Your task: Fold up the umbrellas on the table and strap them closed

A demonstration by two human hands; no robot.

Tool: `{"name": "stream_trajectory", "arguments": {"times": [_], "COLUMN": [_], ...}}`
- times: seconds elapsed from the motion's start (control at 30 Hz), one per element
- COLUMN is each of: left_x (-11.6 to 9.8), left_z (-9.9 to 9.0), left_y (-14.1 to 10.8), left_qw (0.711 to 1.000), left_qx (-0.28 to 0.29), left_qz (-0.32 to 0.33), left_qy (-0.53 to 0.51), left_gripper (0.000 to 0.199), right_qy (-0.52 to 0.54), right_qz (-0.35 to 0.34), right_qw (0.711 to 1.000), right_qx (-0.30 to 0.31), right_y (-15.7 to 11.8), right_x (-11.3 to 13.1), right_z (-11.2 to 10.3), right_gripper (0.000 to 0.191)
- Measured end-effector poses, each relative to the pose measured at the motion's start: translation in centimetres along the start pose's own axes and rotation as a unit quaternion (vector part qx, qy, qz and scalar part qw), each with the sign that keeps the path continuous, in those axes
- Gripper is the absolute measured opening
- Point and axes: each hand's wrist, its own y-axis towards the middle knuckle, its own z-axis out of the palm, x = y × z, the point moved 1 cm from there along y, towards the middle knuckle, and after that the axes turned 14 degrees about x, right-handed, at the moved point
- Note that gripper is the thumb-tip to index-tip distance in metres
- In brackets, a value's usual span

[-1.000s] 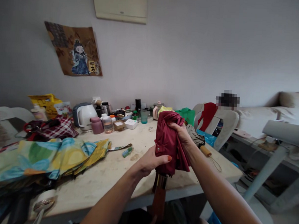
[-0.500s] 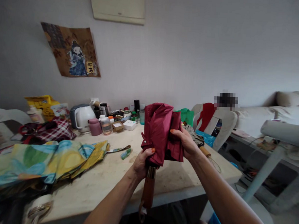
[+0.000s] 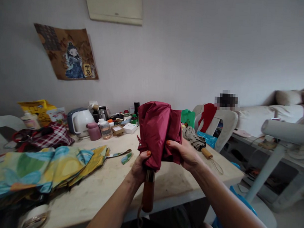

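Note:
A dark red folding umbrella (image 3: 155,134) is held upright above the front of the table, its canopy collapsed in loose folds. Its brown handle (image 3: 148,193) points down, with a wrist loop hanging from the end. My left hand (image 3: 139,168) is closed around the base of the canopy, thumb in front, just above the handle. On the other side, my right hand (image 3: 183,153) pinches a fold of the canopy with its thumb in front; its fingers are hidden behind the cloth. A small snap shows on the canopy's left edge.
A yellow-blue patterned umbrella (image 3: 55,164) lies across the table's left side. A grey umbrella (image 3: 194,137) with a wooden handle lies at the right. Along the back stand a kettle (image 3: 83,121), a pink jar (image 3: 93,131) and a clear bottle (image 3: 106,129). A person sits beyond the chair (image 3: 225,130).
The view has turned slightly to the right. My right hand has gathered its fold a little lower and closer to the main canopy; both hands keep their hold on the umbrella.

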Motion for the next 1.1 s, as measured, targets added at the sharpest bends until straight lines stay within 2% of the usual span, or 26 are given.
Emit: {"name": "stream_trajectory", "arguments": {"times": [0.07,0.17,0.23,0.3,0.37,0.43,0.5,0.53,0.63,0.7,0.8,0.97,1.03,1.1], "left_x": [0.3,0.1,-0.3,-0.7,-0.9,-0.8,-0.8,-0.8,-1.2,-1.4,-1.3,-0.7,-0.6,-0.5], "left_z": [-0.3,-0.2,0.1,0.2,0.1,0.0,0.0,0.1,0.1,0.0,-0.4,-0.3,0.1,0.4], "left_y": [-0.1,-0.2,-0.2,-0.1,-0.2,-0.3,-0.4,-0.5,-0.6,-0.7,-0.7,-0.9,-0.9,-0.8], "left_qw": [1.0,0.998,0.994,0.994,0.995,0.996,0.993,0.992,0.989,0.99,0.997,0.999,0.996,0.99], "left_qx": [0.011,0.06,0.1,0.104,0.084,0.084,0.112,0.126,0.14,0.125,0.077,-0.007,-0.012,-0.003], "left_qz": [0.002,0.016,0.023,0.032,0.037,0.027,0.009,0.008,0.022,0.031,0.023,0.032,0.04,0.054], "left_qy": [-0.001,-0.01,-0.022,-0.029,-0.023,-0.017,-0.021,-0.026,-0.044,-0.048,-0.016,0.035,0.073,0.128], "left_gripper": [0.035,0.037,0.038,0.037,0.035,0.036,0.038,0.038,0.039,0.039,0.039,0.035,0.038,0.038], "right_qy": [-0.052,-0.186,-0.225,-0.182,-0.134,-0.144,-0.175,-0.172,-0.102,-0.057,-0.025,0.041,0.027,0.012], "right_qz": [0.006,-0.046,-0.078,-0.065,-0.05,-0.053,-0.061,-0.06,-0.044,-0.037,-0.021,-0.023,-0.047,-0.076], "right_qw": [0.998,0.977,0.968,0.981,0.99,0.987,0.981,0.982,0.993,0.996,0.999,0.998,0.998,0.996], "right_qx": [-0.031,-0.089,-0.078,-0.029,-0.01,-0.036,-0.058,-0.047,0.039,0.051,0.001,-0.035,-0.043,-0.034], "right_y": [0.0,-0.3,-0.5,-0.5,-0.3,0.0,0.1,0.1,0.0,0.0,0.6,0.9,0.6,0.4], "right_x": [-0.6,-0.9,-0.5,0.1,0.5,0.6,0.3,0.1,-0.2,0.0,0.3,-0.1,0.0,0.2], "right_z": [-0.2,-0.8,-1.1,-1.2,-1.0,-0.7,-0.6,-0.6,-0.7,-0.9,-1.3,-0.8,-0.2,0.4], "right_gripper": [0.048,0.069,0.074,0.069,0.067,0.066,0.065,0.066,0.07,0.069,0.057,0.036,0.029,0.034]}}
